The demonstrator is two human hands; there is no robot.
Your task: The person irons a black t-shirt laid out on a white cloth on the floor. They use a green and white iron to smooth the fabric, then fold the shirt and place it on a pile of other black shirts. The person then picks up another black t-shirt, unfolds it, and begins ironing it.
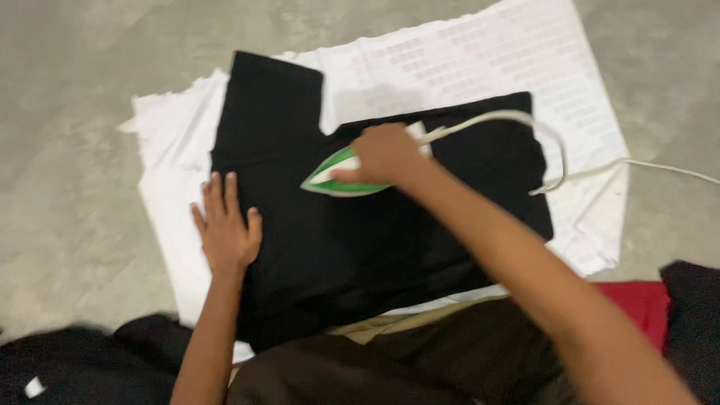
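A black garment (pixel 360 240) lies spread flat on a white cloth (pixel 480 67) on the grey floor. My right hand (pixel 384 152) grips the handle of a green and white iron (pixel 334 176), which rests on the garment with its tip pointing left. The iron's white cord (pixel 525 120) loops off to the right. My left hand (pixel 225 229) lies flat with fingers apart on the garment's left edge, holding the fabric down.
Bare grey concrete floor (pixel 75 150) surrounds the cloth. A red cloth (pixel 641 300) and a dark one (pixel 694 315) lie at the lower right. More dark fabric (pixel 82 360) sits at the lower left, and brown fabric (pixel 450 345) lies along the near edge.
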